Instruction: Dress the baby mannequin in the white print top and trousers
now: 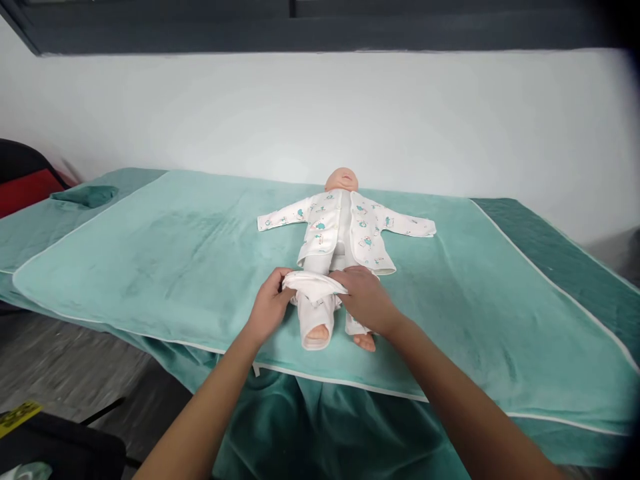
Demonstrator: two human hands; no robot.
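Observation:
A baby doll (343,180) lies on its back on a teal blanket (165,247), arms spread, wearing a white printed jacket (363,230) that hangs unfastened at the front. White trousers (315,320) cover its legs, bare feet showing at the cuffs. My left hand (267,310) pinches the bunched waistband of the trousers (313,285) at the doll's right hip. My right hand (367,300) is closed over the same waistband on the other side, covering the doll's left thigh.
The blanket covers a padded table with a darker teal sheet (560,260) beneath. A folded teal cloth (85,195) lies at the far left. A red and black object (23,183) stands beyond the table's left end. White wall behind.

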